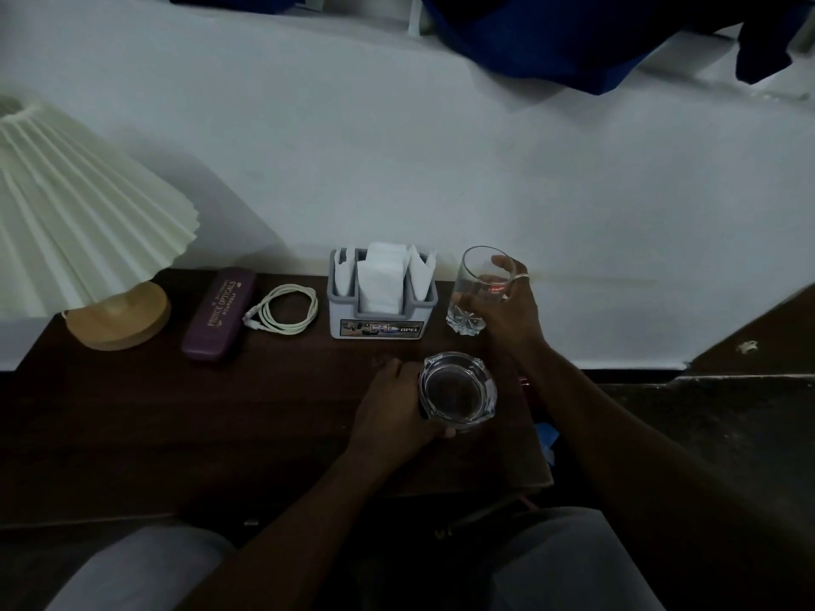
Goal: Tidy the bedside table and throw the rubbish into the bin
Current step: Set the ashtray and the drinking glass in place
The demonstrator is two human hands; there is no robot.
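On the dark wooden bedside table (185, 425) my left hand (392, 412) grips a clear glass ashtray (458, 392) by its left side. My right hand (507, 310) holds an empty drinking glass (478, 284) that stands at the table's back right corner, fingers curled round its right side. Left of the glass stands a grey holder (381, 310) with white tissues. Further left lie a coiled white cable (284, 310) and a purple spectacle case (219, 313).
A lamp with a pleated cream shade (75, 209) and wooden base (119, 317) fills the back left corner. A white wall runs behind the table. Dark floor lies to the right, with something blue (546, 438) just past the table's right edge. My knees are below the front edge.
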